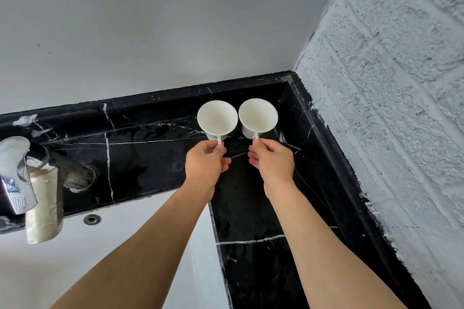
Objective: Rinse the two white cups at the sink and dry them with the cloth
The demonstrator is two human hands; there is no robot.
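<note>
Your left hand (pixel 206 158) is pinching the handle of the left cup (pixel 217 118); your right hand (pixel 272 162) is pinching the handle of the right cup (pixel 258 116). Both cups are sitting upright, side by side, on the black marble counter (pixel 251 208) near the corner, bowls just beyond your curled fingers. Handles are mostly hidden. The faucet (pixel 15 173) is getting cut off at left.

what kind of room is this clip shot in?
Probably a bathroom or small kitchen corner: a white sink set in a black marble counter, with a chrome tap at the left. Each hand, left and right, holds a white cup by its handle above the counter.
</note>
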